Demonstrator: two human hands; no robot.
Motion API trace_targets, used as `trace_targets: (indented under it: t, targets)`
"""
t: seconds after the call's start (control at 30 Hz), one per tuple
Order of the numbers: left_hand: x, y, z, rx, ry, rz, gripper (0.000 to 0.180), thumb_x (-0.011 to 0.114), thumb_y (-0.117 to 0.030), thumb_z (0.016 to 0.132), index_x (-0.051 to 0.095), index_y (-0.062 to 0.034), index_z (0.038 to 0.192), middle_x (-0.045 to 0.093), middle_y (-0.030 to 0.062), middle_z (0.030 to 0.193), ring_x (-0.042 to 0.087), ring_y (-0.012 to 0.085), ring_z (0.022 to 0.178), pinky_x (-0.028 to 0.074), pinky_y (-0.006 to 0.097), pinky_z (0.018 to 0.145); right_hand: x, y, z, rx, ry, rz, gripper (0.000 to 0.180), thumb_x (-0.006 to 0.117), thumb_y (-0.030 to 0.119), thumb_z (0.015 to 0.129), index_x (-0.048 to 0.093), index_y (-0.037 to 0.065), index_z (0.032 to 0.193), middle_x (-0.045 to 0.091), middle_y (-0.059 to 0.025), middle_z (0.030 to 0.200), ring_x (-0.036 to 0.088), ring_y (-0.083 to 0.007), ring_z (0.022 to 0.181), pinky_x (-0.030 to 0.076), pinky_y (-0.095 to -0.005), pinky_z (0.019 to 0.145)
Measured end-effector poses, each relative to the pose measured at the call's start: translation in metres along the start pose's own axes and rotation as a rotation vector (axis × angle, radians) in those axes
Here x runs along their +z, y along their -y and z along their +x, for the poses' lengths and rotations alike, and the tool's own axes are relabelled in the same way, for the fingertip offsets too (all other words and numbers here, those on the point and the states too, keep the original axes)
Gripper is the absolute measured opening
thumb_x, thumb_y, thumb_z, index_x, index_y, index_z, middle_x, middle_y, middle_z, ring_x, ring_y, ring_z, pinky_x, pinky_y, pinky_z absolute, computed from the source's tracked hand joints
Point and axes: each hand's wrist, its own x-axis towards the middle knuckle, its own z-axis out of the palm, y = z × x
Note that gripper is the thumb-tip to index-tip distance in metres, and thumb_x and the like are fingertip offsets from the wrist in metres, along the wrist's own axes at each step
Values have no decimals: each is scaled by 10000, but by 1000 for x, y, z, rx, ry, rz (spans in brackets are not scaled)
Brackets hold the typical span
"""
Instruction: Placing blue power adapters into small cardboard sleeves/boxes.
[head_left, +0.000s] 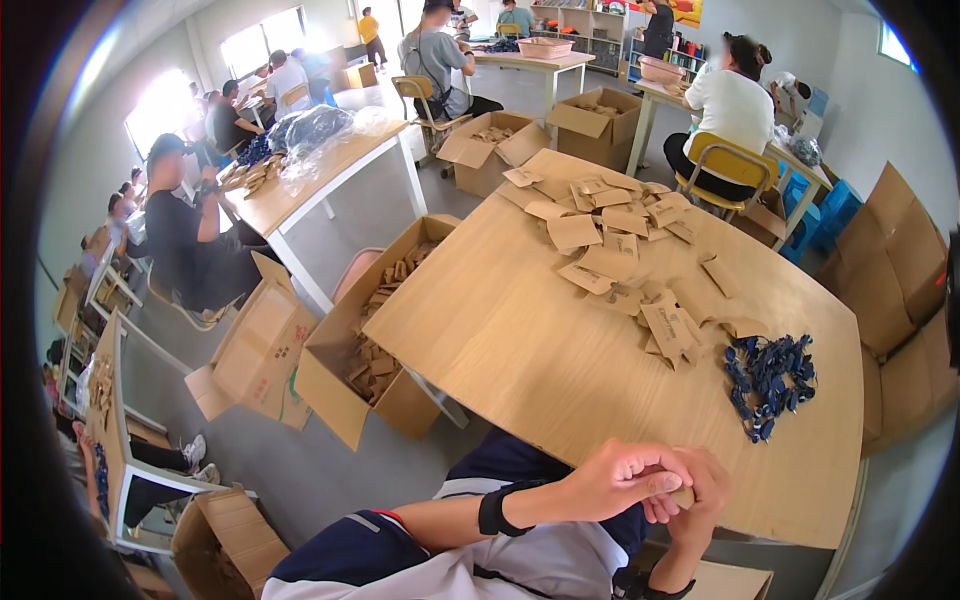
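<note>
Both hands' grip [665,487] encloses a small brown piece [683,496].

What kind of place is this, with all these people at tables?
Probably a packing workshop. Seated workers sit at wooden tables, brown paper packets and small blue parts lie in piles, and open cardboard boxes stand on the floor.

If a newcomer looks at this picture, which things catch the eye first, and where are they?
First the person's two hands, left hand and right hand, clasped together at the near edge of the wooden table. Then the scattered flat brown paper packets across its far half, and the heap of small dark blue pieces at its right.
</note>
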Motion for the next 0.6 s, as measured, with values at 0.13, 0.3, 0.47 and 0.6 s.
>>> trace_targets:
  t: [0.13,0.3,0.47,0.6]
  targets:
    - [0,-1,1,21,20,68,217,510,-139,1010,625,28,1087,688,99,801,705,169,760,578,265,640,6,-5,-3,-39,-67,60,286,750,142,647,661,-16,868,671,-148,825,663,-321,744,520,-359,660]
    - [-3,4,7,-22,-37,146,232,511,-161,1013,625,24,1093,701,114,831,707,171,755,579,266,656,6,-8,-2,59,-35,69,243,720,72,656,667,-15,878,676,-142,831,667,-309,762,517,-346,672]
    - [-19,16,13,-117,-52,67,255,507,-196,1017,616,16,1108,708,135,843,709,181,741,574,266,638,12,-14,1,82,-10,-10,254,690,-41,639,668,2,889,680,-120,840,666,-289,766,513,-334,667]
    - [-27,21,13,-168,-24,-1,282,504,-231,1020,609,10,1119,708,149,834,708,190,722,570,266,621,15,-14,0,110,15,-10,290,708,-60,616,666,6,896,675,-118,836,663,-290,761,513,-336,660]
